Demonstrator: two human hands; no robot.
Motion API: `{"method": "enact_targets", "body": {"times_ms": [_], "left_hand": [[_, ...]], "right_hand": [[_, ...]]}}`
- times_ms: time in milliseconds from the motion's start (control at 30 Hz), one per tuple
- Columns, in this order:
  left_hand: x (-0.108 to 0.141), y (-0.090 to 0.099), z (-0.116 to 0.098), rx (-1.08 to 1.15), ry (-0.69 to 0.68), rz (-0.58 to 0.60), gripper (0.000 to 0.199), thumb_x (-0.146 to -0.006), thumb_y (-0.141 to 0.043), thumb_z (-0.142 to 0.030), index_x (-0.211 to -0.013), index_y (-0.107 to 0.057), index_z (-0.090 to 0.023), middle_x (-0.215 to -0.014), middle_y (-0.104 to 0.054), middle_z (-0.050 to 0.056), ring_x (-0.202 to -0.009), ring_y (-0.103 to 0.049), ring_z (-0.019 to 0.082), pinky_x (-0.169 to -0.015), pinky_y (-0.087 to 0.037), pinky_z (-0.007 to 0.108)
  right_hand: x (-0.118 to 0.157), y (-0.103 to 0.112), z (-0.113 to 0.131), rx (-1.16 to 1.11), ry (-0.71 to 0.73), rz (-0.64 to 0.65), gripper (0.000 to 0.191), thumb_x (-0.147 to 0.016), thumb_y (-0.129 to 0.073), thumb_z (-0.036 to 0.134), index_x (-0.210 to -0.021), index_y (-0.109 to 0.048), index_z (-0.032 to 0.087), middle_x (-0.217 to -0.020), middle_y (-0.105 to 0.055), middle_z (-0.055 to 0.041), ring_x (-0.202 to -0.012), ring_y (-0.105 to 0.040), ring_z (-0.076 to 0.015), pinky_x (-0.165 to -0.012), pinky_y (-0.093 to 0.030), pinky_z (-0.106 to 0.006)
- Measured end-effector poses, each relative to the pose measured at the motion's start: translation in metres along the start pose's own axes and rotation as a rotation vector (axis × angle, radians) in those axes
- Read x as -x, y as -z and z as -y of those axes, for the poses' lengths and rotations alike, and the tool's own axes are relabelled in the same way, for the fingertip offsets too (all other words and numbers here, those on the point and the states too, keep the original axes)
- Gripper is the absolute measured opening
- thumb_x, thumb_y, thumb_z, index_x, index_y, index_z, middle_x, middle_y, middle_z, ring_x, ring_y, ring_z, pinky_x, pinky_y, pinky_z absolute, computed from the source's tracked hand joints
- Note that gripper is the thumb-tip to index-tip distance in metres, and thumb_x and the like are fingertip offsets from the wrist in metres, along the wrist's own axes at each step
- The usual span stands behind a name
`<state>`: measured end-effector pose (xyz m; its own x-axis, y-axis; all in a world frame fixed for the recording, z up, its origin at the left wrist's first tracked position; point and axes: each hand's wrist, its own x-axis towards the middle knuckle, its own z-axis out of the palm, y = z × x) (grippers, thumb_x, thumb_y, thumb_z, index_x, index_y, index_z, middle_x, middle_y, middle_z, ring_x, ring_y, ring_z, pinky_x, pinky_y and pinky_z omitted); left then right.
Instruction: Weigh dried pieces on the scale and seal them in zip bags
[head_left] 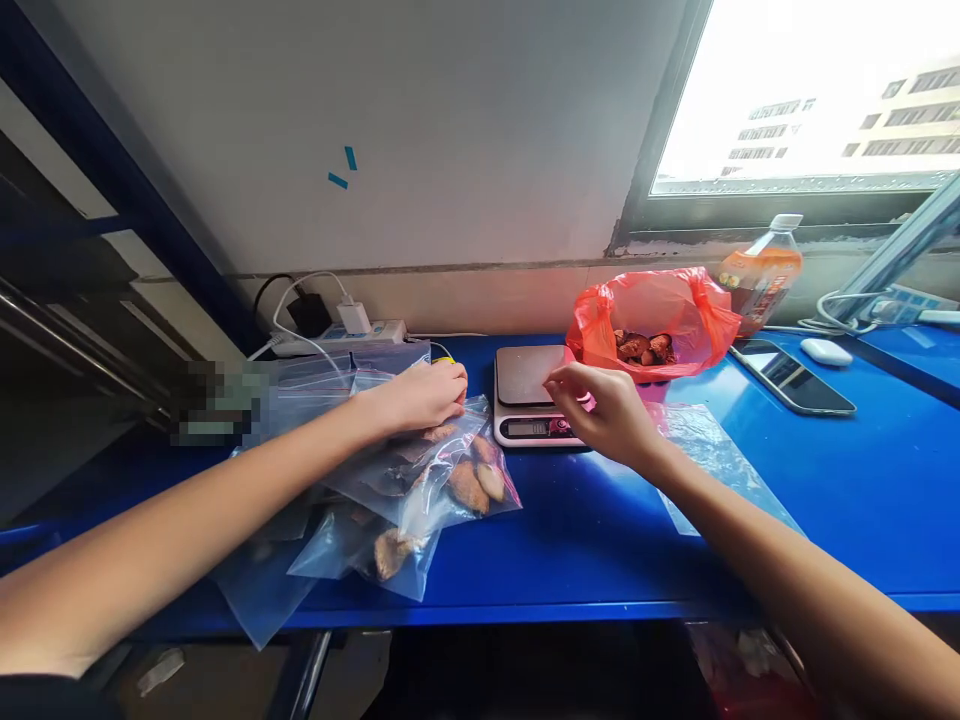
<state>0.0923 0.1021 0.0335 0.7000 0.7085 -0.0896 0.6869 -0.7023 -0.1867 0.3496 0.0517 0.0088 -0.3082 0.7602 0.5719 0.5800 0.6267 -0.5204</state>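
Note:
My left hand (429, 394) is closed, with its fingers curled down over a pile of clear zip bags; what it grips, if anything, is hidden. In the upper bags lie several brown, pale-sided dried pieces (469, 487), and another brown piece (390, 553) sits in a bag nearer the table edge. Beside the bags stands a white kitchen scale (510, 428) with a bare grey plate (529, 376). At the plate's right side is my right hand (604, 408), fingers bent and pinched together; I cannot make out anything in them.
A red plastic bag (686, 350) behind the scale holds reddish-brown pieces (646, 347). A flat clear bag (720, 465) lies under my right forearm. Farther right are a drink bottle (769, 270), a phone (795, 378) and a white case (826, 351). A power strip (386, 333) runs along the wall.

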Motion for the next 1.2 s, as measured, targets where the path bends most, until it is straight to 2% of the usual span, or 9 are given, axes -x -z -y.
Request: {"method": "enact_targets", "body": {"times_ms": [133, 200, 300, 367, 467, 700, 900, 1033, 1200], "left_hand": [[0.003, 0.012, -0.001, -0.001, -0.028, -0.055, 0.012, -0.090, -0.050, -0.017, -0.083, -0.060, -0.015, -0.107, -0.060, 0.010, -0.101, -0.054, 0.023, -0.086, -0.043, 0.033], [0.010, 0.022, -0.016, -0.009, -0.058, -0.185, 0.014, -0.094, -0.046, -0.017, -0.090, -0.059, -0.015, -0.115, -0.056, 0.012, -0.109, -0.048, 0.025, -0.093, -0.041, 0.037], [0.019, 0.030, -0.049, -0.039, -0.172, -0.523, 0.016, -0.098, -0.044, -0.020, -0.092, -0.059, -0.015, -0.112, -0.056, 0.013, -0.108, -0.046, 0.027, -0.093, -0.041, 0.041], [0.021, 0.026, -0.068, -0.029, -0.245, -0.661, 0.016, -0.099, -0.045, -0.021, -0.092, -0.059, -0.016, -0.108, -0.057, 0.012, -0.102, -0.047, 0.026, -0.089, -0.043, 0.039], [0.020, 0.011, -0.081, 0.057, -0.260, -0.799, 0.017, -0.100, -0.044, -0.021, -0.092, -0.058, -0.017, -0.101, -0.060, 0.010, -0.091, -0.049, 0.022, -0.083, -0.044, 0.036], [0.021, -0.009, -0.083, 0.153, -0.266, -0.873, 0.020, -0.100, -0.044, -0.023, -0.087, -0.058, -0.018, -0.090, -0.064, 0.007, -0.080, -0.049, 0.020, -0.076, -0.044, 0.033], [0.019, -0.014, -0.086, 0.163, -0.288, -0.874, 0.022, -0.100, -0.044, -0.024, -0.088, -0.061, -0.019, -0.091, -0.065, 0.006, -0.089, -0.052, 0.020, -0.083, -0.044, 0.033], [0.020, -0.015, -0.085, 0.115, -0.338, -0.811, 0.024, -0.101, -0.040, -0.027, -0.092, -0.062, -0.019, -0.096, -0.065, 0.008, -0.100, -0.052, 0.022, -0.090, -0.042, 0.035], [0.023, -0.010, -0.084, 0.169, -0.364, -0.831, 0.016, -0.099, -0.045, -0.019, -0.091, -0.059, -0.018, -0.098, -0.067, 0.008, -0.098, -0.053, 0.022, -0.091, -0.041, 0.036]], "right_hand": [[0.001, -0.004, 0.001, -0.071, 0.016, 0.086, 0.012, -0.086, -0.051, 0.024, -0.083, -0.061, 0.019, -0.071, -0.063, -0.0013, -0.063, -0.054, -0.0129, -0.061, -0.039, -0.025], [0.001, -0.005, 0.007, -0.233, -0.076, 0.119, 0.012, -0.085, -0.053, 0.029, -0.086, -0.060, 0.019, -0.068, -0.060, 0.0001, -0.061, -0.052, -0.0125, -0.059, -0.038, -0.025], [0.002, -0.008, 0.019, -0.663, -0.357, 0.210, 0.022, -0.082, -0.059, 0.039, -0.093, -0.054, 0.020, -0.070, -0.057, 0.0027, -0.060, -0.052, -0.0118, -0.054, -0.037, -0.023], [0.003, -0.011, 0.025, -0.902, -0.485, 0.252, 0.025, -0.077, -0.063, 0.036, -0.092, -0.052, 0.020, -0.074, -0.057, 0.0034, -0.061, -0.051, -0.0108, -0.054, -0.036, -0.022], [0.007, -0.015, 0.029, -1.082, -0.534, 0.301, 0.023, -0.073, -0.065, 0.027, -0.089, -0.051, 0.020, -0.073, -0.055, 0.0041, -0.057, -0.046, -0.0088, -0.051, -0.030, -0.021], [0.012, -0.011, 0.027, -1.049, -0.434, 0.447, 0.027, -0.073, -0.063, 0.022, -0.094, -0.046, 0.020, -0.072, -0.054, 0.0052, -0.058, -0.043, -0.0087, -0.053, -0.029, -0.021], [0.015, -0.006, 0.030, -0.960, -0.375, 0.511, 0.027, -0.075, -0.060, 0.021, -0.093, -0.040, 0.021, -0.074, -0.053, 0.0052, -0.061, -0.044, -0.0088, -0.056, -0.031, -0.022], [0.016, -0.010, 0.032, -0.772, -0.302, 0.442, 0.024, -0.072, -0.058, 0.020, -0.085, -0.038, 0.022, -0.069, -0.047, 0.0067, -0.060, -0.041, -0.0091, -0.052, -0.028, -0.022], [0.011, -0.001, 0.025, -0.556, -0.263, 0.300, 0.016, -0.067, -0.052, 0.014, -0.077, -0.042, 0.020, -0.063, -0.039, 0.0075, -0.056, -0.036, -0.0087, -0.048, -0.026, -0.022]]}}
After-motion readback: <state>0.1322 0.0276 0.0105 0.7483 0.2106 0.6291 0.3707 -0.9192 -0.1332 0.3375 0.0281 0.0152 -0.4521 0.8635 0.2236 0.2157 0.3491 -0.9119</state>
